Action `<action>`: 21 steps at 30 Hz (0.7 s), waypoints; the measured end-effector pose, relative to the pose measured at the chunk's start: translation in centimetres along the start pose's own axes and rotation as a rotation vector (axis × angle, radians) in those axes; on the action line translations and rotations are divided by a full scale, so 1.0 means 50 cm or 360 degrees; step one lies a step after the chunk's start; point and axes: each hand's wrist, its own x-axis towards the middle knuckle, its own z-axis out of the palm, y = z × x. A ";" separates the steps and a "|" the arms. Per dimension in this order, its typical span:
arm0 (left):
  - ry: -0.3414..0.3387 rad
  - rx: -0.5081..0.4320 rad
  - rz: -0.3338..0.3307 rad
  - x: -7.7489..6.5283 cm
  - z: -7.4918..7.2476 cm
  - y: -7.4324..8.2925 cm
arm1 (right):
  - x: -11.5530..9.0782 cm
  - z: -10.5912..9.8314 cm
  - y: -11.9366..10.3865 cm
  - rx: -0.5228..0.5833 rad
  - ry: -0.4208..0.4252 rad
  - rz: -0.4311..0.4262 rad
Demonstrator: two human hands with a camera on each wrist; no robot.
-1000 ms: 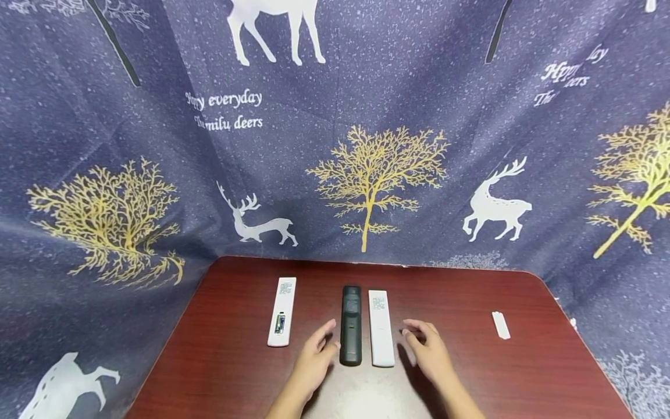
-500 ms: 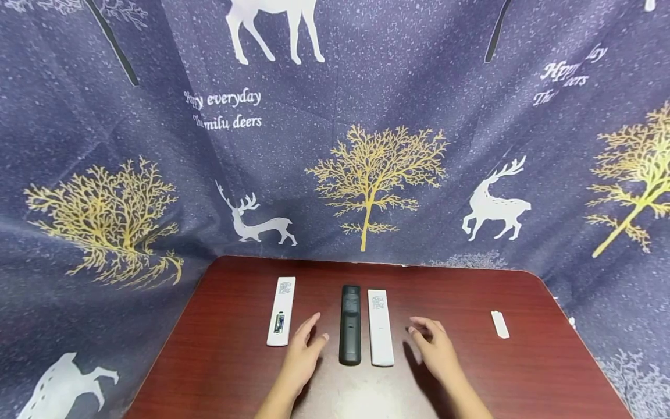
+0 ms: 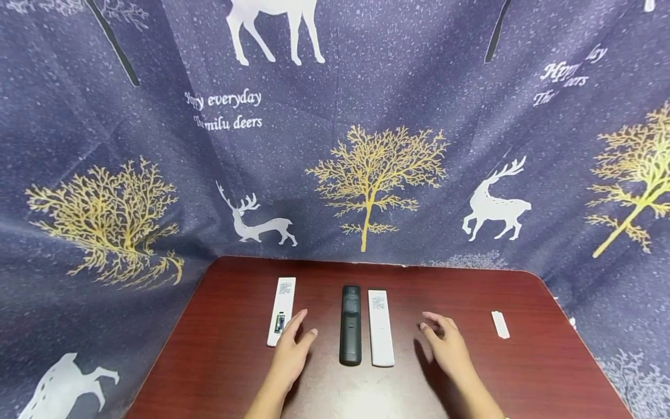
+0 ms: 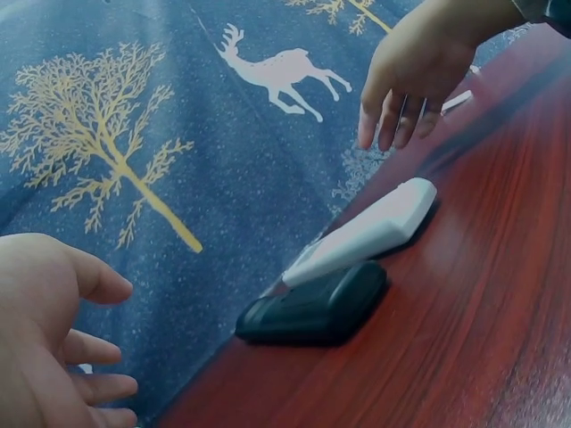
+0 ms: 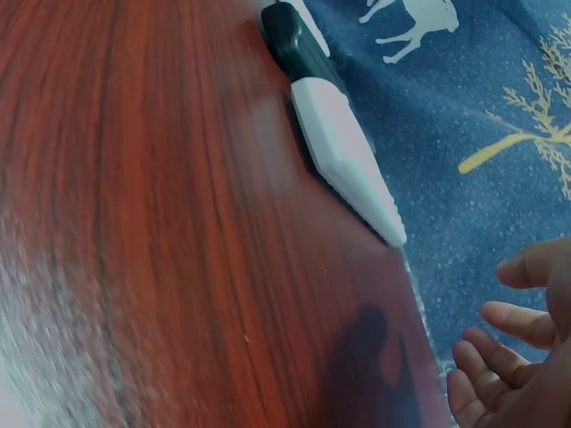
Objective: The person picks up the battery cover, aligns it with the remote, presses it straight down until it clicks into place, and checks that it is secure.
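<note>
My left hand (image 3: 290, 352) is held with fingers spread near the lower end of a white remote control (image 3: 285, 294), whose bay lies uncovered with a battery (image 3: 280, 322) inside; whether they touch I cannot tell. A black remote control (image 3: 350, 326) lies back up in the middle. Beside it is a second white remote control (image 3: 380, 326), its back covered. To the right of that one, my right hand (image 3: 448, 346) hovers, fingers loosely bent and holding nothing. The left wrist view shows my left hand (image 4: 53, 339) with nothing between thumb and fingers.
A small white battery cover (image 3: 500, 325) lies at the right of the dark red table (image 3: 235, 361). Behind the table's far edge hangs a blue cloth (image 3: 335, 87) printed with deer and trees.
My left hand has moved left, from beside the black remote control to the uncovered white one. My right hand has drifted right, away from the middle white remote control. The remotes have stayed put.
</note>
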 end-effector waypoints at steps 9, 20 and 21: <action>0.0035 0.0154 -0.0023 0.007 -0.021 -0.013 | 0.005 -0.030 0.017 -0.0041 -0.0035 0.0045; 0.0050 0.0231 -0.0116 0.010 -0.048 -0.018 | 0.014 -0.059 0.041 -0.0044 -0.0031 0.0098; 0.0052 0.0226 -0.0117 0.011 -0.049 -0.019 | 0.013 -0.062 0.043 -0.0050 -0.0028 0.0099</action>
